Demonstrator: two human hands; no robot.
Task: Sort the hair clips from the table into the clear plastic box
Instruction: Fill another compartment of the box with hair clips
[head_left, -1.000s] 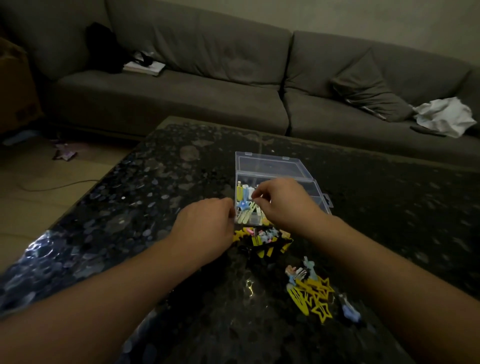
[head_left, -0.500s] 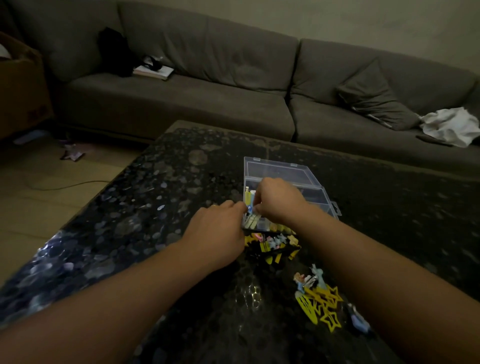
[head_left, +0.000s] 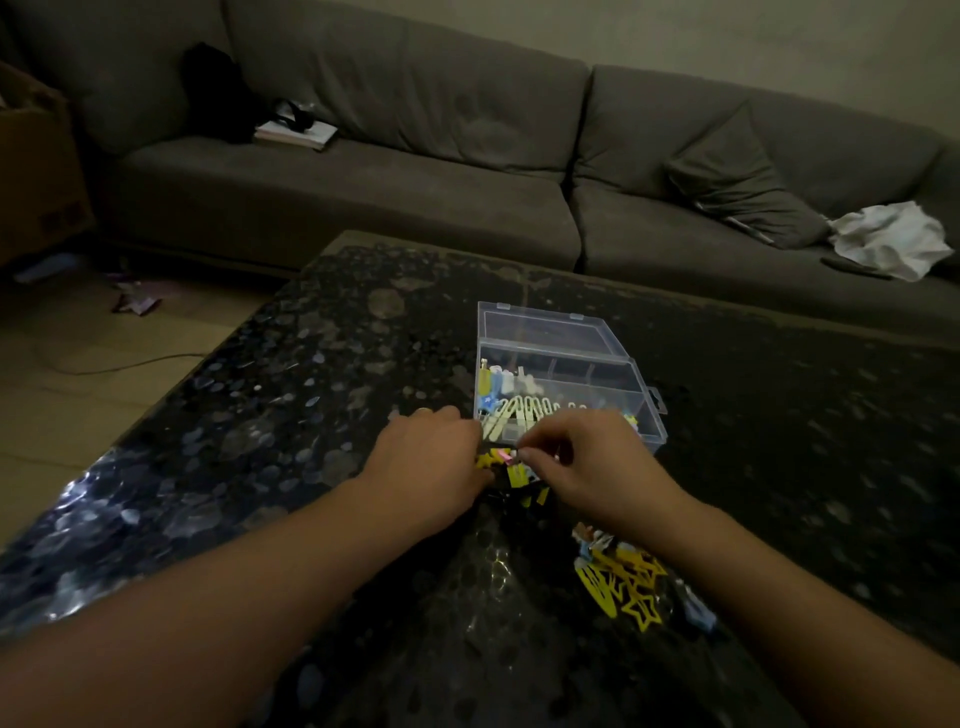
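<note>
The clear plastic box sits open on the dark table, hair clips inside; the left hand and right hand pinch a card of clips just before it; loose yellow clips lie nearby.

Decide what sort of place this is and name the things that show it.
Probably a home living room: a long grey fabric sofa with a grey cushion stands behind a low, dark speckled glossy coffee table.
</note>
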